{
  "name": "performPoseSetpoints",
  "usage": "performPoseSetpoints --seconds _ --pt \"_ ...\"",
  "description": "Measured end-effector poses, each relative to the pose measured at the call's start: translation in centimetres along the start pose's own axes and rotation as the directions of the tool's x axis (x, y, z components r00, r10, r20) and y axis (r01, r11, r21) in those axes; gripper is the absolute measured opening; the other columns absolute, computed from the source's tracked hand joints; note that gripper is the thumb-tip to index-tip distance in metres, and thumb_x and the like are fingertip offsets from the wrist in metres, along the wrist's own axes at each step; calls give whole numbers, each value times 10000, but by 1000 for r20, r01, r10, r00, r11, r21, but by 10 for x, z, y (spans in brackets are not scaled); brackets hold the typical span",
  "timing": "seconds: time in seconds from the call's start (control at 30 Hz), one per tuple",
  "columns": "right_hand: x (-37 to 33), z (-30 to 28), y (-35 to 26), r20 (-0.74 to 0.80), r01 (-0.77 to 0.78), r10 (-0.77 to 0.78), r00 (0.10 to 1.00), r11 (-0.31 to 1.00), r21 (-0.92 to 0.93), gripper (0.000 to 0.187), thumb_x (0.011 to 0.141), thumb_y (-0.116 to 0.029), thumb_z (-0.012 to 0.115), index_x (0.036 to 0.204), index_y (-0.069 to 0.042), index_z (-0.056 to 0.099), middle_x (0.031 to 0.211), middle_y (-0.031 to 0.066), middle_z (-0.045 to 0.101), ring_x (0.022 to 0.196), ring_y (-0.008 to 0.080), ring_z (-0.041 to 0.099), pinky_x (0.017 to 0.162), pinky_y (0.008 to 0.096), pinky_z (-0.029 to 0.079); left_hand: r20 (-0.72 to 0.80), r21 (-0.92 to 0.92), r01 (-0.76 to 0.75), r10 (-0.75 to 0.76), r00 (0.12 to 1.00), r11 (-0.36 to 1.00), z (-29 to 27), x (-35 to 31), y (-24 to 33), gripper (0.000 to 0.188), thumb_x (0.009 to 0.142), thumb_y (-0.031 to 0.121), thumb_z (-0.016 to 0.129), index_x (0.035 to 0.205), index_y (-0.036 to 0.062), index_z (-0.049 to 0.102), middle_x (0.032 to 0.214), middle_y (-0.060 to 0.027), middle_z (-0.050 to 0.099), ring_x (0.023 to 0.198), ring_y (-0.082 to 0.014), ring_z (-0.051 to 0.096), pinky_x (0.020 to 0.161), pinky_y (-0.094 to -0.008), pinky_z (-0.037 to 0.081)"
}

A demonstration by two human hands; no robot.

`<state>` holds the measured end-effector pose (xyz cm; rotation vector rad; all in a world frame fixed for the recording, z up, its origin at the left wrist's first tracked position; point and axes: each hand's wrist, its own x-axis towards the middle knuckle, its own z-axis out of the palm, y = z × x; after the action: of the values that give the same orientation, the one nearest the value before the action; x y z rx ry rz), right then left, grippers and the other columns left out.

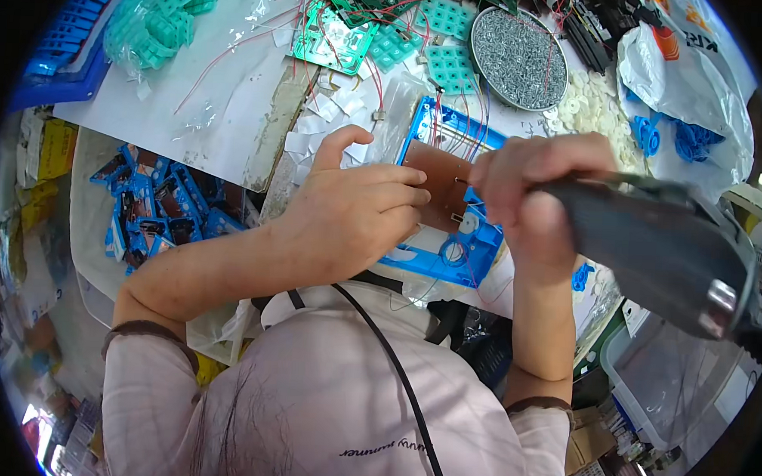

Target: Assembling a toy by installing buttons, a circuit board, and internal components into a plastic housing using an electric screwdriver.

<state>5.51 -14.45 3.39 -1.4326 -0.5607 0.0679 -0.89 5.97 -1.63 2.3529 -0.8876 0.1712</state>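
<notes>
In my right hand [539,182] is a dark grey electric screwdriver [648,243], my fingers wrapped around its front end. Its thin metal bit [460,181] points left, over a brown circuit board [432,167]. The board sits inside a blue plastic housing [485,259], with thin red and dark wires running out at the far end. My left hand [357,207] has its fingers stretched out, their tips at the board's left edge, and one finger raised away from the others. Near the bit, my right hand hides part of the housing.
A clear bin [98,214] of small blue assemblies stands left. A round dish [518,60] of screws lies at the back, beside white plastic pieces [591,102]. Green circuit boards [335,37] and translucent green keypads [450,67] lie farther back. A black cable [392,359] crosses my front.
</notes>
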Motion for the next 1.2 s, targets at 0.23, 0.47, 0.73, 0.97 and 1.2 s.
performPoseSetpoints --seconds 0.23,0.47,0.73,0.97,1.2 --pt "3 0 -43 175 73 -137 975 941 330 397 919 -446 712 1050 -155 476 640 -32 528 503 106 476 557 315 496 -154 -247 57 -97 983 967 5 18 8 175 803 112 776 966 129 713 1047 12 736 990 -167 688 1034 -530 270" --pt "-2 1 -44 104 71 -113 988 937 343 394 924 -424 704 1035 -132 466 630 -26 525 489 113 479 568 322 498 -241 -196 -1 -47 969 981 4 25 6 168 789 142 795 934 147 712 998 19 738 942 -152 694 1034 -535 268" --pt "-6 -5 -38 16 21 -28 999 946 322 421 907 -382 723 1084 -97 469 624 -1 511 585 156 510 651 366 493 -175 18 -2 5 985 1000 -16 152 -83 188 880 262 693 903 76 698 938 -83 701 910 -257 665 815 -392 489" --pt "-24 12 -25 84 -135 109 991 886 443 415 814 -307 851 971 -36 578 688 46 570 648 182 539 714 399 492 34 317 45 -59 998 947 28 191 -93 187 803 129 580 826 68 755 892 -128 699 975 -294 613 870 -481 374" --pt "-24 20 -20 91 -159 133 987 888 431 379 814 -285 846 884 -17 589 685 53 583 646 187 554 749 400 509 89 337 47 -81 993 940 29 196 -91 182 815 136 580 811 89 755 917 -123 720 961 -273 657 873 -496 369"
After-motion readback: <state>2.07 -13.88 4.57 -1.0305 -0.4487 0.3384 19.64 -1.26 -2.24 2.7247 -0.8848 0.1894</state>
